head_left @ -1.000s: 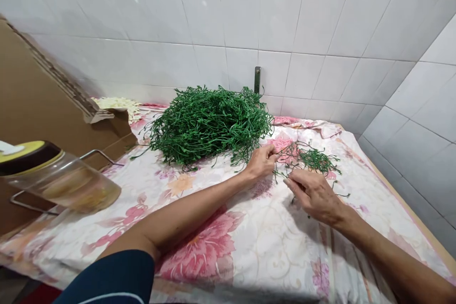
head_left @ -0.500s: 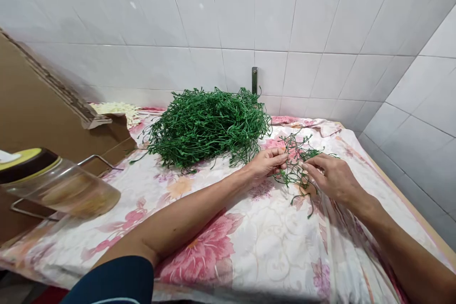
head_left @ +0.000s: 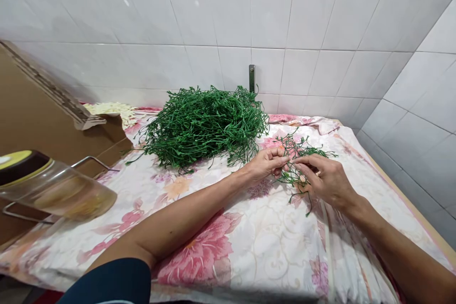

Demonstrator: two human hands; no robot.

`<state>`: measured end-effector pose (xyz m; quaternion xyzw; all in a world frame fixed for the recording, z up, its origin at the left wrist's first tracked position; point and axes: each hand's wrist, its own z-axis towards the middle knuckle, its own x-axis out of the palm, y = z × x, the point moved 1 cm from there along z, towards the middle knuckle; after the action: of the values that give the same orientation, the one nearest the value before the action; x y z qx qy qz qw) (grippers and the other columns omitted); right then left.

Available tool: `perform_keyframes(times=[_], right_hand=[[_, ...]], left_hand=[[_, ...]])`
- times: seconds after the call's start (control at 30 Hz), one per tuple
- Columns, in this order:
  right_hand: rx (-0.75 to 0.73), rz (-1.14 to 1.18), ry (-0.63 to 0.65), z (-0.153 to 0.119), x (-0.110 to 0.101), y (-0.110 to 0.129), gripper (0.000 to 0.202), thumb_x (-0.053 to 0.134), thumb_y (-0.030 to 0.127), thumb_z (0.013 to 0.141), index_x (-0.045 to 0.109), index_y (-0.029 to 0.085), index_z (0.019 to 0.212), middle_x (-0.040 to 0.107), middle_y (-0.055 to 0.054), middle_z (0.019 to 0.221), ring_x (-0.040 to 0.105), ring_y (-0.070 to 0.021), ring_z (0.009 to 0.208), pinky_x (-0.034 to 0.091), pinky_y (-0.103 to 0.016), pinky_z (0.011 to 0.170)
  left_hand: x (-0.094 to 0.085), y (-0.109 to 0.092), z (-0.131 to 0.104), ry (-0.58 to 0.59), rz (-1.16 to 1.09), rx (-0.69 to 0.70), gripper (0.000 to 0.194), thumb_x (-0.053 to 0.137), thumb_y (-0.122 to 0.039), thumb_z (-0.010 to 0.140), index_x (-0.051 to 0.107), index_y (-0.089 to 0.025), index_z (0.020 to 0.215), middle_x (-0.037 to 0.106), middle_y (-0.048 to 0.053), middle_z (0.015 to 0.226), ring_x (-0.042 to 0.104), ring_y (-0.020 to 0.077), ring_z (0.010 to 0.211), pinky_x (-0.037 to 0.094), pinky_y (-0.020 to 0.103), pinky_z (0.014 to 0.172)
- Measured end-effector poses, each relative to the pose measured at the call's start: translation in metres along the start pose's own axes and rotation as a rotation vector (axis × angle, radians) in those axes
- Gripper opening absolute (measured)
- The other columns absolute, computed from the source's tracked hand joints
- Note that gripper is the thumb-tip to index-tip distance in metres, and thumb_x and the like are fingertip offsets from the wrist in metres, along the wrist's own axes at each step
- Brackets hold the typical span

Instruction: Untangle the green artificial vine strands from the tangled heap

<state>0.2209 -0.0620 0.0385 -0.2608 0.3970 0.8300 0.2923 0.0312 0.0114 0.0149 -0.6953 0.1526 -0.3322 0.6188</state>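
Note:
My left hand (head_left: pixel 266 166) is closed in a pinch around thin green artificial stems (head_left: pixel 292 179) with small budded tips. Close beside it, my right hand (head_left: pixel 327 179) pinches at the same stems, its thumb and forefinger almost touching the left fingertips. What exactly sits between the fingertips is too small to make out. Loose stems spread on the cloth behind and below both hands. A big tangled pile of the same green stems (head_left: pixel 203 128) lies to the left, near the wall.
A floral cloth (head_left: pixel 270 247) covers the table. At left stand a cardboard box (head_left: pixel 42 104) and a clear jug with brownish contents (head_left: pixel 71 194). Pale small pieces (head_left: pixel 116 110) lie behind the box. A metal bracket (head_left: pixel 251 78) is fixed to the tiled wall (head_left: pixel 228 9).
My right hand has moved slightly left, bringing its fingertips up to those of my left hand. The whole view has shifted a little; the pile stays as it was.

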Motion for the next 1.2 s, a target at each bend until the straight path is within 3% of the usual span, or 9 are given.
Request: perform_keyframes(times=[0.13, 0.3, 0.5, 0.63, 0.77, 1.0, 1.2], right_hand=[[0.167, 0.171, 0.131, -0.002, 0.008, 0.001, 0.027, 0.065, 0.041, 0.095, 0.074, 0.020, 0.111, 0.075, -0.002, 0.082, 0.065, -0.0164, 0.067, 0.051, -0.028, 0.062], [0.218, 0.124, 0.169, -0.001, 0.009, -0.003, 0.018, 0.069, 0.038, 0.091, 0.075, 0.022, 0.098, 0.073, 0.000, 0.081, 0.063, -0.0155, 0.068, 0.047, -0.028, 0.064], [0.115, 0.025, 0.190, 0.002, 0.005, -0.004, 0.020, 0.063, 0.028, 0.092, 0.062, 0.021, 0.074, 0.066, 0.000, 0.076, 0.059, -0.0157, 0.070, 0.043, -0.029, 0.067], [0.127, 0.019, 0.207, 0.000, 0.006, -0.005, 0.014, 0.057, 0.025, 0.095, 0.062, 0.021, 0.083, 0.063, 0.002, 0.071, 0.055, -0.0151, 0.064, 0.041, -0.029, 0.064], [0.095, -0.030, 0.182, -0.001, 0.009, -0.007, 0.010, 0.057, 0.024, 0.096, 0.065, 0.020, 0.090, 0.067, 0.000, 0.079, 0.058, -0.0164, 0.069, 0.043, -0.030, 0.069], [-0.016, -0.087, 0.152, -0.001, 0.011, -0.002, 0.012, 0.054, 0.022, 0.097, 0.061, 0.021, 0.088, 0.066, -0.003, 0.080, 0.060, -0.0179, 0.072, 0.045, -0.030, 0.070], [-0.080, -0.104, 0.101, -0.003, 0.010, 0.001, 0.011, 0.053, 0.020, 0.098, 0.060, 0.021, 0.090, 0.066, -0.005, 0.086, 0.061, -0.0191, 0.076, 0.047, -0.032, 0.072]], left_hand=[[0.000, 0.003, 0.000, 0.017, 0.059, 0.049, 0.048, 0.084, -0.052, 0.073, 0.053, -0.017, 0.084, 0.060, -0.004, 0.064, 0.047, 0.0061, 0.047, 0.038, 0.021, 0.048], [0.003, 0.004, -0.002, 0.039, 0.165, 0.075, 0.049, 0.081, -0.055, 0.074, 0.051, -0.018, 0.082, 0.056, -0.005, 0.063, 0.047, 0.0066, 0.047, 0.034, 0.021, 0.047], [0.001, 0.007, -0.001, -0.001, 0.277, 0.100, 0.046, 0.081, -0.054, 0.075, 0.058, -0.015, 0.082, 0.049, -0.006, 0.061, 0.041, 0.0055, 0.047, 0.030, 0.021, 0.045], [0.003, 0.007, -0.001, 0.001, 0.288, 0.084, 0.049, 0.079, -0.057, 0.075, 0.061, -0.013, 0.087, 0.048, -0.005, 0.061, 0.037, 0.0050, 0.048, 0.022, 0.022, 0.046], [0.007, 0.005, -0.003, -0.027, 0.280, 0.051, 0.050, 0.079, -0.058, 0.074, 0.059, -0.014, 0.084, 0.046, -0.006, 0.062, 0.034, 0.0044, 0.049, 0.021, 0.021, 0.046], [0.011, 0.004, -0.007, -0.108, 0.265, -0.026, 0.048, 0.079, -0.057, 0.073, 0.054, -0.016, 0.075, 0.044, -0.006, 0.060, 0.033, 0.0052, 0.048, 0.022, 0.022, 0.045], [0.013, 0.001, -0.009, -0.100, 0.293, -0.048, 0.051, 0.077, -0.063, 0.071, 0.053, -0.018, 0.072, 0.037, -0.007, 0.057, 0.028, 0.0057, 0.046, 0.015, 0.025, 0.045]])
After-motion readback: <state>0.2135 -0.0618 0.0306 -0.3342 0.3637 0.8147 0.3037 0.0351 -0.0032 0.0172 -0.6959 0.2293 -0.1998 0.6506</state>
